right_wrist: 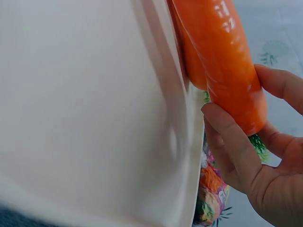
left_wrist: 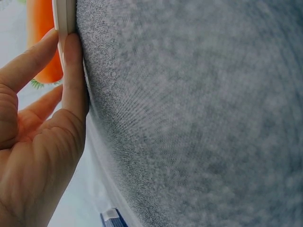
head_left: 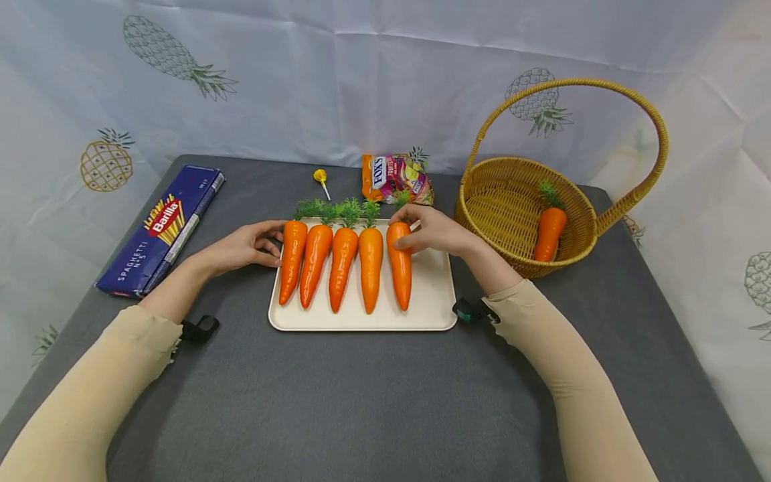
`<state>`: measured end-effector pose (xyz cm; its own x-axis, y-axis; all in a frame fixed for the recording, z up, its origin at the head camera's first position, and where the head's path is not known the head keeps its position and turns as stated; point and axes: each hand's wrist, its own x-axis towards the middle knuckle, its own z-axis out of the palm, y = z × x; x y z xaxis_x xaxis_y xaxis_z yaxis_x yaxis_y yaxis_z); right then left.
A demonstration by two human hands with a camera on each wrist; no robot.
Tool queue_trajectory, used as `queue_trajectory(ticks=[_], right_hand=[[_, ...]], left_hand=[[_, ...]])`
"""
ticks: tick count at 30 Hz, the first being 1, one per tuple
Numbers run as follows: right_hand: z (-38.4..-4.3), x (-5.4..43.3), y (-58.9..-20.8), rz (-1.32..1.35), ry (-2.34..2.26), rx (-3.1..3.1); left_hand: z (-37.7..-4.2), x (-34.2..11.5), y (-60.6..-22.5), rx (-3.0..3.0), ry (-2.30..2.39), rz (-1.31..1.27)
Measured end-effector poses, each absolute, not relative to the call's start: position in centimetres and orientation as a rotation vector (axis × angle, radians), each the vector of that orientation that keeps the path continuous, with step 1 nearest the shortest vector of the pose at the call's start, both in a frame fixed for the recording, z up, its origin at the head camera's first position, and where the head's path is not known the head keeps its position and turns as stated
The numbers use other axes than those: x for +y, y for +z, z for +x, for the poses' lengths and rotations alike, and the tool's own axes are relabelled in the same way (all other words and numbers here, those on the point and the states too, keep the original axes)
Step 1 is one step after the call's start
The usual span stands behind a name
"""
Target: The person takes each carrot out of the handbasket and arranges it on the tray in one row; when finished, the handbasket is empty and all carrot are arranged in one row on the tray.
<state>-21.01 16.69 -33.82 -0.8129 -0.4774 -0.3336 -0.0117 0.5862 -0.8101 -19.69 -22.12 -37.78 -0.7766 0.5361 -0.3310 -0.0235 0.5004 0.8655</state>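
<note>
On a cream tray (head_left: pixel 430 294), several orange carrots with green tops lie side by side. My right hand (head_left: pixel 429 231) grips the rightmost carrot (head_left: pixel 401 271) near its leafy end. In the right wrist view, thumb and fingers close round the thick end of this carrot (right_wrist: pixel 227 61), which is raised over the tray (right_wrist: pixel 94 104). At the tray's left side, my left hand (head_left: pixel 243 249) pinches the edge, beside the leftmost carrot (head_left: pixel 292 258). The left wrist view has its fingertips (left_wrist: pixel 71 49) on the tray's rim (left_wrist: pixel 66 14).
A wicker basket (head_left: pixel 502 201) with a tall handle stands at the right, another carrot (head_left: pixel 550 233) inside it. Behind the tray lie a candy bag (head_left: pixel 394 177) and a yellow lollipop (head_left: pixel 320 176). A blue spaghetti box (head_left: pixel 162 227) is at the left.
</note>
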Motion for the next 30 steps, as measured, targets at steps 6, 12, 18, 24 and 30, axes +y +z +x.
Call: queue_trajectory(ticks=[6,12,18,24,30], right_hand=[[-21.0,16.2,-34.4,-0.389,-1.097,2.315],[-21.1,16.0,-34.9,-0.388,-1.054,2.316],[-21.1,15.9,-34.9,-0.381,-1.02,2.332],[-21.1,15.8,-35.0,-0.358,-1.009,2.343],[-21.3,15.8,-35.2,-0.347,-1.015,2.346]], left_hand=[[-19.6,-22.1,-37.8,2.164,1.261,0.419],[-19.6,-22.1,-37.8,2.174,1.257,0.435],[-19.6,-22.1,-37.8,2.174,1.254,0.444],[-19.7,-22.2,-37.9,2.179,1.253,0.436],[-19.7,-22.1,-37.8,2.17,1.261,0.434]])
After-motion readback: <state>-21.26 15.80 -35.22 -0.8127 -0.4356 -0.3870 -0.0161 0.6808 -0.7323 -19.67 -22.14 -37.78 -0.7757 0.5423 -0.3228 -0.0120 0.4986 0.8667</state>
